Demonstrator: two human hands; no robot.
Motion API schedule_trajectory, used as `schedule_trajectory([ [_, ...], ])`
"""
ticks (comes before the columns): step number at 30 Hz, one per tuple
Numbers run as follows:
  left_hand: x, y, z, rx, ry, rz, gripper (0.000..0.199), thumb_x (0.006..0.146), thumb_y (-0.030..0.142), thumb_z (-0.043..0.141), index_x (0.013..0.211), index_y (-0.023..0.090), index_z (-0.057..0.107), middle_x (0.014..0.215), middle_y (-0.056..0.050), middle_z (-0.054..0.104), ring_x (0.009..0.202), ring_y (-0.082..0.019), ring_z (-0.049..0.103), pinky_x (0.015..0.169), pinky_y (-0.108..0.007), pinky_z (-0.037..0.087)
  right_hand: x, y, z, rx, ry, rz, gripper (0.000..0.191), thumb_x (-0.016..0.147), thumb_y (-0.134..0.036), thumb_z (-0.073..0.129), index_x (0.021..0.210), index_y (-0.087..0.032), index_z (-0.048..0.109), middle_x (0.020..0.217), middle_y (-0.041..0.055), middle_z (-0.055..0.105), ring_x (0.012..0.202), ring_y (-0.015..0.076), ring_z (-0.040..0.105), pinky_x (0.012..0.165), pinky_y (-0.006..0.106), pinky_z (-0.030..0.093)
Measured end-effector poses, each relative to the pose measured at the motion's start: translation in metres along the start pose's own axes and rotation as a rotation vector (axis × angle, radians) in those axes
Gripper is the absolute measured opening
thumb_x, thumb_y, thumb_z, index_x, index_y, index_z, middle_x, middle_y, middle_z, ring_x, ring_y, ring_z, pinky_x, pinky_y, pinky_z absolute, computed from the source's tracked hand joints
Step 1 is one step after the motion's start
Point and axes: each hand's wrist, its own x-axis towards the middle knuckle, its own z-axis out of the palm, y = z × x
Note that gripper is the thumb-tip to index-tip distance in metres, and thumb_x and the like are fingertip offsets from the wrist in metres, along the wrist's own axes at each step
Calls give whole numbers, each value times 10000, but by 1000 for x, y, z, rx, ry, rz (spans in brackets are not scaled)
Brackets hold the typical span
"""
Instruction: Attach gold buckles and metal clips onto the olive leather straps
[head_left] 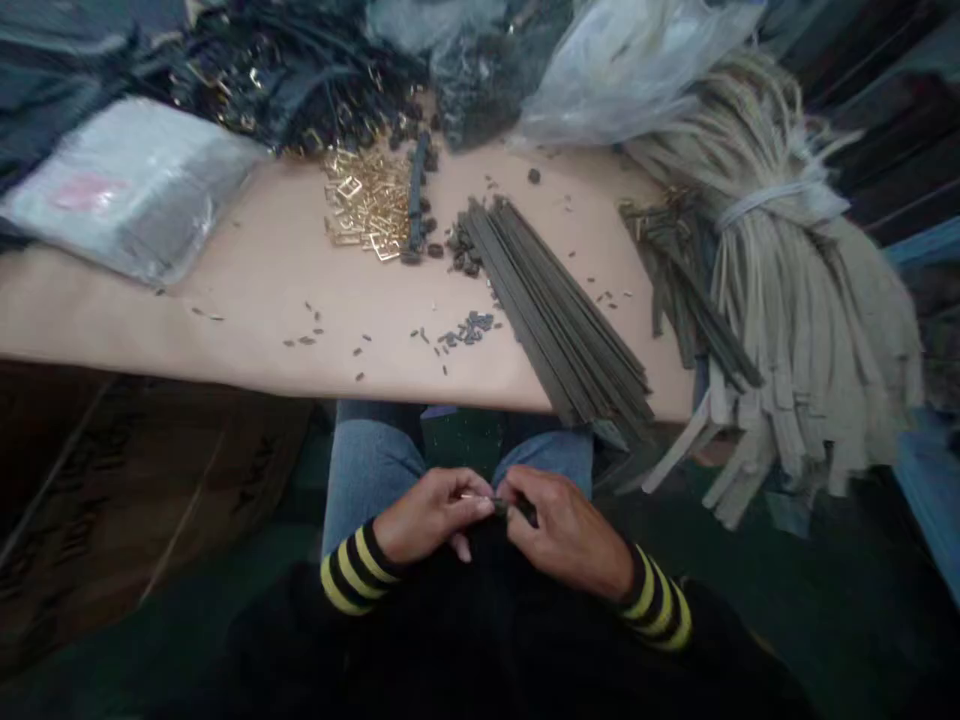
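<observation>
Above my lap, my left hand (435,515) and my right hand (562,525) meet with their fingertips pinched together. Between them is a small dark piece (499,507), held from both sides; its exact kind is too blurred and covered to make out. On the table edge in front lies a bundle of flat dark olive straps (559,310). Left of it are small dark metal-like pieces (469,330) in a loose pile. Gold-coloured rectangular buckles (364,200) form a heap farther back, beside small dark loops (466,258).
A plastic-wrapped white packet (142,190) lies at left, near black straps with buckles (300,90). Clear plastic bags (615,70) stand at the back. Tied beige straps (795,300) overhang the table's right edge. Cardboard (150,480) is below left.
</observation>
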Motion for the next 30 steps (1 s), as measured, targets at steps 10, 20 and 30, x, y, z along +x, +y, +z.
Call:
schedule_trajectory([
  [10, 1, 18, 8, -197, 61, 204, 364, 606, 453, 635, 637, 111, 513, 640, 2, 518, 520, -75, 515, 482, -195, 448, 7, -23, -45, -319, -25, -196, 135, 699, -60, 407, 759, -166, 464, 711, 20, 511, 630, 150, 469, 549, 261, 302],
  [20, 23, 41, -19, -440, 423, 258, 360, 550, 412, 682, 593, 100, 508, 485, 10, 572, 368, -58, 516, 354, -132, 373, 132, -21, -108, -317, 376, -304, 133, 774, -102, 461, 851, -116, 569, 798, 65, 597, 732, 142, 536, 698, 237, 401],
  [30, 24, 38, -19, -472, 431, 222, 330, 580, 398, 659, 583, 99, 518, 450, 2, 566, 347, -62, 505, 346, -142, 370, 204, -18, -112, -616, 282, -166, 169, 739, -100, 465, 781, -105, 629, 786, 116, 617, 749, 204, 561, 661, 272, 390],
])
